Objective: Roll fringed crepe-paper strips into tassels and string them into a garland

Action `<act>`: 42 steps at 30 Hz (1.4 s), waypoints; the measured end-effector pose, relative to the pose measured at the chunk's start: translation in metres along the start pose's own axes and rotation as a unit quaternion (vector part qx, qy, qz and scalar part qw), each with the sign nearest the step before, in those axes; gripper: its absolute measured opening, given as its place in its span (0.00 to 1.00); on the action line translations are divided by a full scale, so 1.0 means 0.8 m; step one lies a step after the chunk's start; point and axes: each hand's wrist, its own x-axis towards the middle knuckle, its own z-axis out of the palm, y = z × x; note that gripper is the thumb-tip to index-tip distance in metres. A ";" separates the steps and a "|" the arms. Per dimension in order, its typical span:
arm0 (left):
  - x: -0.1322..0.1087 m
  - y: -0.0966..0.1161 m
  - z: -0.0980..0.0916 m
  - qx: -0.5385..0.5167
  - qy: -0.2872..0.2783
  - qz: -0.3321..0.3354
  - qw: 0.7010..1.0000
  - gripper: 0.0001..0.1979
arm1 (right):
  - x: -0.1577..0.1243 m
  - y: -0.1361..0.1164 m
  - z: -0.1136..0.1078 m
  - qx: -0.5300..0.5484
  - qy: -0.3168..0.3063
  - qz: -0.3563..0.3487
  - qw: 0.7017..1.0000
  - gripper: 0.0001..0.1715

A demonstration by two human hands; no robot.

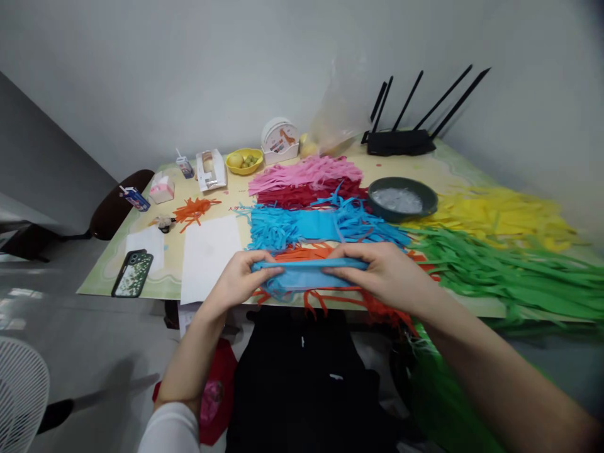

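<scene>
I hold a folded blue paper sheet (309, 272) level over the table's near edge. My left hand (243, 280) pinches its left end with fingers closed. My right hand (382, 270) grips the right half, thumb on top. Under the sheet lies a heap of orange fringed paper (306, 253). Just beyond sits a pile of blue fringed paper (311, 225).
Pink (306, 171) and red (302, 196) fringe piles lie farther back, with green (509, 270) and yellow (495, 211) strips at right. A dark bowl (402, 198), white paper sheet (207, 255), phone (133, 273), orange scraps (192, 209), yellow fruit bowl (244, 161) and router (401, 141) stand around.
</scene>
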 end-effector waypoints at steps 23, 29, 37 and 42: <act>-0.020 0.005 -0.003 -0.036 0.009 0.112 0.993 0.08 | -0.012 0.015 0.006 0.115 0.051 -0.110 0.986 0.11; -0.023 0.006 0.007 0.039 0.070 0.091 0.993 0.10 | -0.016 0.006 0.015 0.041 0.071 -0.066 0.994 0.09; -0.020 -0.001 0.013 0.123 0.087 0.066 0.986 0.07 | -0.020 -0.003 0.024 -0.036 0.114 -0.030 0.992 0.07; -0.022 0.000 0.014 -0.055 0.052 0.016 0.997 0.12 | -0.021 -0.003 0.022 0.031 0.121 0.014 0.992 0.07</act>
